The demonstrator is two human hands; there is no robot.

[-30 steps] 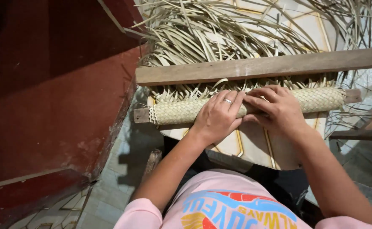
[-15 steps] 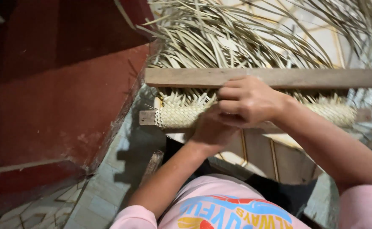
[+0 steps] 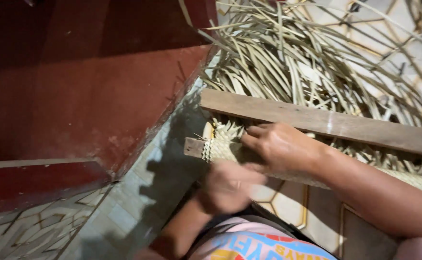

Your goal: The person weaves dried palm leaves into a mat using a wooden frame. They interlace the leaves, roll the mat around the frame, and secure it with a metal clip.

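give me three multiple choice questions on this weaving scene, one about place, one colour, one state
1. Where does the wooden plank lie?
A. across the loose strips, beyond the woven roll
B. under the person's lap
C. upright against the step

2. What colour is the raised step on the left?
A. blue
B. dark red
C. white

3. What is the right hand doing?
A. hanging free in the air
B. gripping the plank
C. resting on the woven roll

Answers: 1 A, the plank lies flat over the strips; 2 B, its surface shows dark red; 3 C, its fingers lie on the roll, while the left hand is blurred below.
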